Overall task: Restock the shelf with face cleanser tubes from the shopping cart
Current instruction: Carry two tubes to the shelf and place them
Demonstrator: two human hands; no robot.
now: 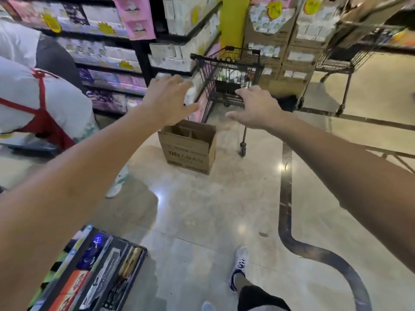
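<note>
Both our arms were stretched forward toward the shopping cart (226,79), the left hand (170,99) and right hand (253,106) held apart with fingers spread and loose, gripping nothing. We could see pale items inside the cart's basket, too blurred to name as tubes. An open cardboard box (188,147) stood on the floor just before the cart, the shelf (107,66) ran along its left, and bare polished floor (213,209) lay between the cart and our shoe (240,263).

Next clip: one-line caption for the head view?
Both empty hands, left hand and right hand, reach toward the shopping cart beyond an open cardboard box.
</note>
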